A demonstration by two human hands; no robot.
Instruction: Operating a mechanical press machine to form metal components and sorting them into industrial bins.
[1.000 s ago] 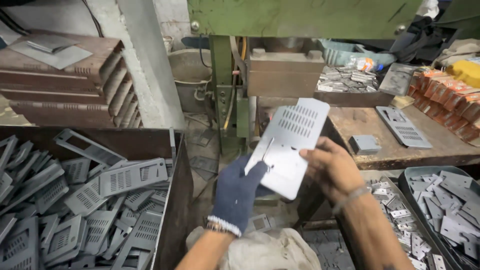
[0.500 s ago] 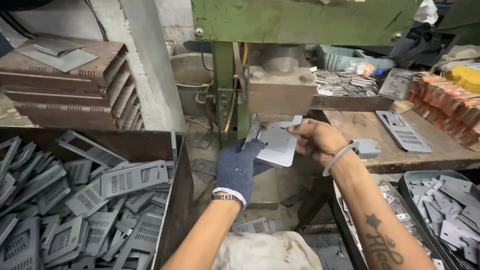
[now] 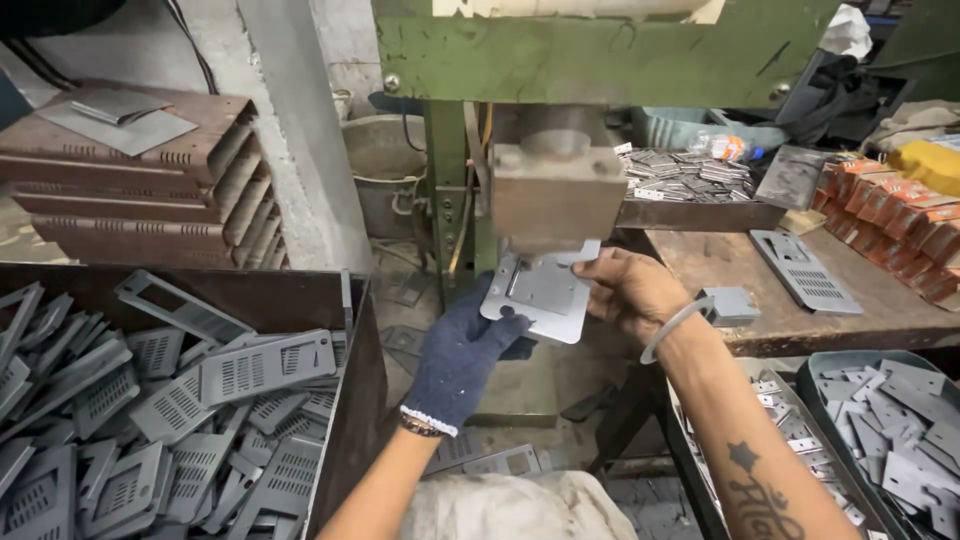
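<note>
Holding the metal plate (image 3: 542, 297) by its 2 side edges, left hand (image 3: 462, 352) and right hand (image 3: 632, 292) are clamping it under the press block (image 3: 557, 192); left bin (image 3: 345, 420) is holding grey vented plates (image 3: 262, 366)

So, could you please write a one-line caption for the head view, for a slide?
Gloved left hand and bare right hand hold a metal plate under a press block, beside a bin of grey parts.

The left hand (image 3: 462, 352) wears a dark blue glove with a white cuff. The right hand (image 3: 632, 292) is bare, with a thin wrist ring and arm tattoos.
</note>
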